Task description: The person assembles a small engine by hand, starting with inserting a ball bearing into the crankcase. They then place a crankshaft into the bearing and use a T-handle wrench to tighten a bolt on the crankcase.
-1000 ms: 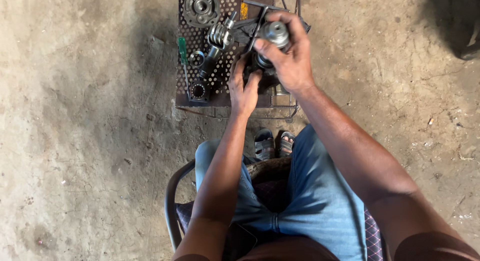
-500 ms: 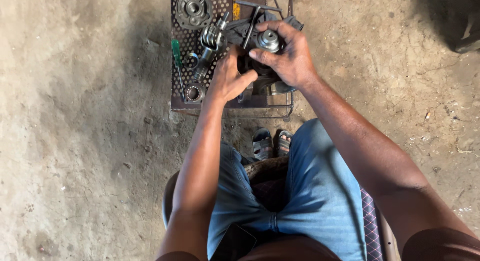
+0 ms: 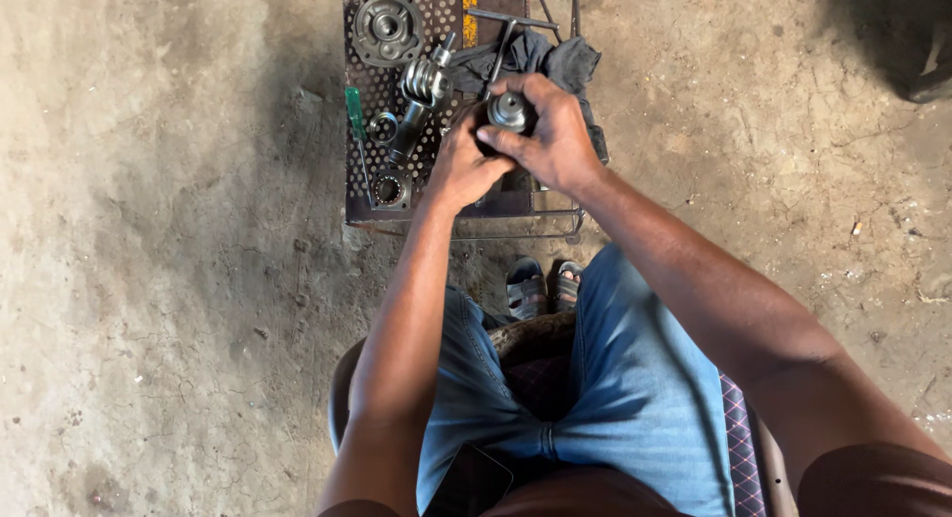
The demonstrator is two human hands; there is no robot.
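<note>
From my remote seat I see both arms bare from shoulder to wrist, no sleeves, watch or rings on the left hand [image 3: 458,168] or the right hand [image 3: 548,140]. Light blue jeans [image 3: 605,388] fill the view from five to seven o'clock. Dark strapped sandals [image 3: 542,284] sit near centre, toes toward twelve.

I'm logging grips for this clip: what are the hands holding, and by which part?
The right hand pinches a round metal part by its rim with fingertips; the left hand supports it from below.
</note>
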